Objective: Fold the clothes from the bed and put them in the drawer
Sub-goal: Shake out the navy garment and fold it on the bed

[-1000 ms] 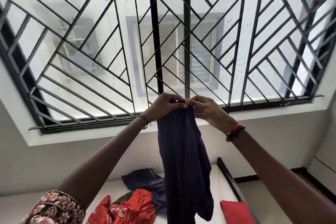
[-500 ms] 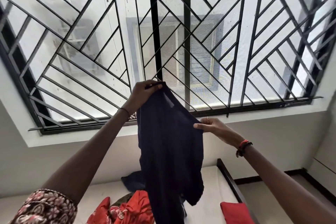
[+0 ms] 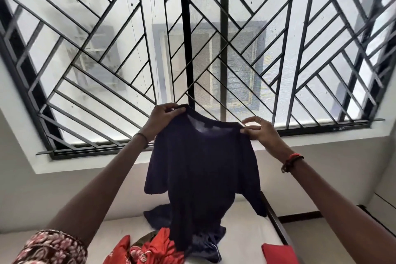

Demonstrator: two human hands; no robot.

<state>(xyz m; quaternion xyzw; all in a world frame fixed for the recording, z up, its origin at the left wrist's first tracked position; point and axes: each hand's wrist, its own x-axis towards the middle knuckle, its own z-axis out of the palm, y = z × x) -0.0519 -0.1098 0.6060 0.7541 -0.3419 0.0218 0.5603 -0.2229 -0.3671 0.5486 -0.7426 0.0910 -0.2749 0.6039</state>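
A dark navy T-shirt hangs spread out in the air above the bed, its neckline at the top. My left hand grips its left shoulder. My right hand pinches its right shoulder between thumb and fingers. Both sleeves hang down at the sides. Below it on the white mattress lies a pile of clothes: red garments and another dark blue garment, partly hidden by the hanging shirt. No drawer is in view.
A red pillow lies at the bed's right edge beside the dark wooden bed frame. A large window with a black diagonal grille fills the wall behind the bed. Floor shows to the right of the bed.
My hands have moved apart from a joined grip. The bunched shirt has been opened out and now hangs flat by its two shoulders.
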